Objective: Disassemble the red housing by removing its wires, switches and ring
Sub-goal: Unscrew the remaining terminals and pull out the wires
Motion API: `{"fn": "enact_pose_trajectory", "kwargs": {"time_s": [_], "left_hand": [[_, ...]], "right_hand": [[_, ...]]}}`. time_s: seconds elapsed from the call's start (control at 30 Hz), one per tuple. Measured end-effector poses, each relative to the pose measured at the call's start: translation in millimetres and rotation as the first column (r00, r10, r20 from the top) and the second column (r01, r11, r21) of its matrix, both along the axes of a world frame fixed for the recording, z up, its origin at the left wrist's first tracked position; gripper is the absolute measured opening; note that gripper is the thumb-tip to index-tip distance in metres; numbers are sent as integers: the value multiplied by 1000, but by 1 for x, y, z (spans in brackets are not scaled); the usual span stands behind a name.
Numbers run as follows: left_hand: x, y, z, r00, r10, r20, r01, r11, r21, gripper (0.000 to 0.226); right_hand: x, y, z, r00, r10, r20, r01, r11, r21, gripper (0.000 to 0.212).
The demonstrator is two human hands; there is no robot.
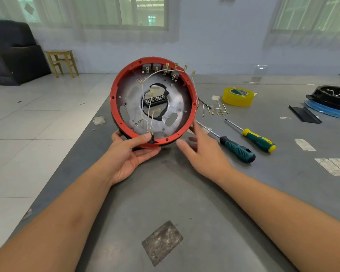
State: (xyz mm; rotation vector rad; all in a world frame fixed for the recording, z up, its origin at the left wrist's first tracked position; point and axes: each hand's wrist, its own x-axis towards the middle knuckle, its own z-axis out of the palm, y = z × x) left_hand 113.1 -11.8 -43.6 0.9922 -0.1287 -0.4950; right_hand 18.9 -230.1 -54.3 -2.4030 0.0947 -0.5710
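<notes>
Left hand (129, 154) grips round red plastic housing (114, 91) tilted above grey bench (185, 203); right hand (202, 154), fingers spread, touches its rim.

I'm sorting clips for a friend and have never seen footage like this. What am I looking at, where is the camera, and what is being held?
There is one picture, taken by a wide-angle camera worn on a person's head, looking forward and down at their own two bare arms. No machine is involved.

The left hand holds up a round red plastic housing with a silvery metal plate inside, thumb curled over its lower rim. Thin white wires with brass terminals hang inside it, and small grey switches sit along its top edge. The right hand is open, fingers touching the housing's right rim.

On the grey table lie two green-handled screwdrivers, a roll of yellow tape, some loose wires and a black round part on a blue ring.
</notes>
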Motion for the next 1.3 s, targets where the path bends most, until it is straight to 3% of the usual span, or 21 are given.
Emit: {"fn": "enact_pose_trajectory", "kwargs": {"time_s": [0.07, 0.13, 0.2, 0.3, 0.4, 0.63, 0.73, 0.8, 0.87, 0.93, 1.13, 1.2, 1.3], "left_hand": [[3, 3, -1, 1000, -6, 7, 6, 1000, 5, 84], [4, 4, -1, 1000, -20, 3, 20, 1000, 12, 85], [4, 4, 0, 1000, -31, 0, 31, 999, 28, 84], [4, 3, 2, 1000, -26, -1, 26, 998, 53, 88], [3, 3, 2, 1000, -20, 3, 20, 998, 59, 92], [5, 2, 1, 1000, -7, 10, 7, 999, 44, 90], [7, 4, 1, 1000, 19, 13, -19, 999, 27, 84], [7, 5, 1, 999, 39, 1, -39, 999, 9, 81], [8, 6, 1, 998, 55, -9, -55, 999, -2, 78], [9, 7, 1, 997, 73, -5, -73, 997, -4, 67], [13, 8, -1, 997, 71, 7, -71, 997, -5, 61], [13, 8, -1, 998, 69, 12, -68, 997, -20, 65], [13, 8, 0, 997, 73, 12, -73, 997, -26, 74]], "right_hand": [[-17, -11, -3, 996, -51, 70, 76, 906, -417, 61], [-29, -25, 0, 973, -72, 220, 202, 728, -655, 43], [-35, -41, 4, 949, -196, 247, 315, 622, -717, 32], [-37, -59, 8, 873, -477, 105, 392, 557, -732, 30], [-32, -64, 7, 826, -562, -34, 396, 623, -674, 35], [-30, -58, 9, 868, -483, -113, 343, 748, -568, 29], [-32, -55, 10, 914, -389, -117, 330, 879, -344, 31], [-34, -53, 12, 947, -311, -80, 307, 950, -57, 32], [-34, -51, 11, 965, -254, -73, 264, 932, 248, 31], [-34, -50, 10, 975, -216, -46, 219, 911, 349, 27], [-35, -48, 14, 974, -186, 131, 128, 924, 360, 21], [-36, -49, 16, 976, -144, 165, 102, 966, 239, 14], [-41, -57, 21, 988, -31, 149, 48, 992, -114, 19]]}}
